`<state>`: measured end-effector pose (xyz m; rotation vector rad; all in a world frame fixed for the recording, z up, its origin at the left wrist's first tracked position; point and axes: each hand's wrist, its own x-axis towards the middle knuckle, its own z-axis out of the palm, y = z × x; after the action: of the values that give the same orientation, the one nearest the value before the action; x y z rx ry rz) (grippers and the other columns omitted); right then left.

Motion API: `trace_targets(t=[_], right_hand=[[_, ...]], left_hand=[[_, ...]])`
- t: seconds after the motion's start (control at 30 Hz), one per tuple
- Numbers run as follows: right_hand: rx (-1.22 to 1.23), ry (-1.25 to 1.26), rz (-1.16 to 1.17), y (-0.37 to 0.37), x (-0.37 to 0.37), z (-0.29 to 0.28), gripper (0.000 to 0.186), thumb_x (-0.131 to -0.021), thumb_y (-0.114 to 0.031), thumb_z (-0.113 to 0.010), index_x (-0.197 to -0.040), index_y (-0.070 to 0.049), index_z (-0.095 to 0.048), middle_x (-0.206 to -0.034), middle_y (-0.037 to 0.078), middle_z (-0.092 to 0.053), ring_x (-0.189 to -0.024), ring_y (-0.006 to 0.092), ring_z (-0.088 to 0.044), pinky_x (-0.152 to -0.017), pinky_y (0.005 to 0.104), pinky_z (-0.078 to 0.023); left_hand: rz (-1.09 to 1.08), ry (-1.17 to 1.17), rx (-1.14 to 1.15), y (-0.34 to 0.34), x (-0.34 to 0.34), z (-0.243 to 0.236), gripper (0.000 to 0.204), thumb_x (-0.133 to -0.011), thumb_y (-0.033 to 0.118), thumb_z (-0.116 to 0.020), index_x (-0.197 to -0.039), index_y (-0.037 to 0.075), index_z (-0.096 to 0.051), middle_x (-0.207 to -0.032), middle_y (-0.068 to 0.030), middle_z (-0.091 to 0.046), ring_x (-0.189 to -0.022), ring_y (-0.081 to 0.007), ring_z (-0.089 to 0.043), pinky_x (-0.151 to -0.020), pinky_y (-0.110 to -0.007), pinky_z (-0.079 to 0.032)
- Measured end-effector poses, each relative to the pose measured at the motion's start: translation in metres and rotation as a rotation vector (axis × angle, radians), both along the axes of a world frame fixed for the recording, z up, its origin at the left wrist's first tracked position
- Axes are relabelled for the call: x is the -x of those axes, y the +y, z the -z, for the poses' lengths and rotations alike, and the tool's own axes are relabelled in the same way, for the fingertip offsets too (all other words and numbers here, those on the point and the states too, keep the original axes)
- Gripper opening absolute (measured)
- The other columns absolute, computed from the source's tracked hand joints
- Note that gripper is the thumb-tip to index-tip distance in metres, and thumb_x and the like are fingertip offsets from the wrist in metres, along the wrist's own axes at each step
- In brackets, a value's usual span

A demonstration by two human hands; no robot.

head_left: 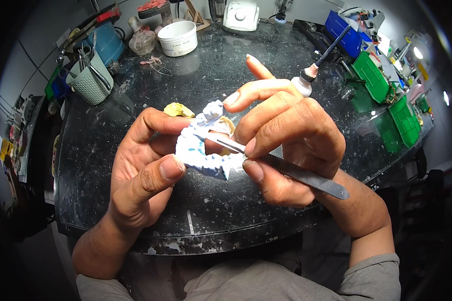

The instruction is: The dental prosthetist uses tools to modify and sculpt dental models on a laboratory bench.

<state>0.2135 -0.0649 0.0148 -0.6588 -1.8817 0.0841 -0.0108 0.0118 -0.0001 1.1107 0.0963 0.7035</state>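
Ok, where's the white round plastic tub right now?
In the head view the white round plastic tub stands at the far left of the dark speckled worktop, beside a glass bottle and beyond the grey-green mesh holder of tools.

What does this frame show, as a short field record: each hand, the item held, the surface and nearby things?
left hand: cradles white dental cast with blue marks
right hand: pinches flat metal tool, tip against the cast
surface: dark speckled worktop
behind: white tub, grey mesh tool cup, yellow lump
right side: green bins
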Motion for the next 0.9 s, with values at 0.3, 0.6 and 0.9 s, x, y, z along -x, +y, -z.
trace_targets(t=[0.3,0.6,0.9], right_hand=[[0.000,-0.024,-0.010,0.0003,-0.0011,0.0000,0.025,-0.070,-0.002,-0.067,-0.093,-0.008,-0.060,-0.089,0.010,-0.068,-0.108,0.0311,-0.063,-0.114,0.0634,-0.024],[-0.022,-0.052,0.051,-0.0010,0.0016,-0.0006,0.025,-0.071,-0.002,-0.069,-0.093,-0.009,-0.060,-0.087,0.008,-0.068,-0.106,0.0296,-0.063,-0.113,0.0641,-0.025],[-0.060,-0.050,0.052,0.0002,0.0005,-0.0004,0.025,-0.069,-0.001,-0.068,-0.092,-0.007,-0.060,-0.087,0.009,-0.068,-0.103,0.0290,-0.064,-0.113,0.0639,-0.027]], left_hand=[[-0.025,-0.006,-0.028,-0.0003,-0.0004,0.0008,0.043,-0.086,0.012,-0.069,-0.122,0.000,-0.048,-0.122,-0.0189,-0.061,-0.117,-0.0259,-0.061,-0.107,-0.043,-0.041],[-0.028,-0.001,-0.047,-0.0010,0.0003,-0.0008,0.044,-0.087,0.012,-0.069,-0.123,0.000,-0.046,-0.122,-0.0197,-0.062,-0.117,-0.0247,-0.060,-0.107,-0.042,-0.042],[-0.116,0.039,-0.121,-0.0021,-0.0032,0.0008,0.049,-0.088,0.024,-0.070,-0.123,0.001,-0.046,-0.118,-0.0190,-0.062,-0.113,-0.0258,-0.062,-0.098,-0.041,-0.047]])
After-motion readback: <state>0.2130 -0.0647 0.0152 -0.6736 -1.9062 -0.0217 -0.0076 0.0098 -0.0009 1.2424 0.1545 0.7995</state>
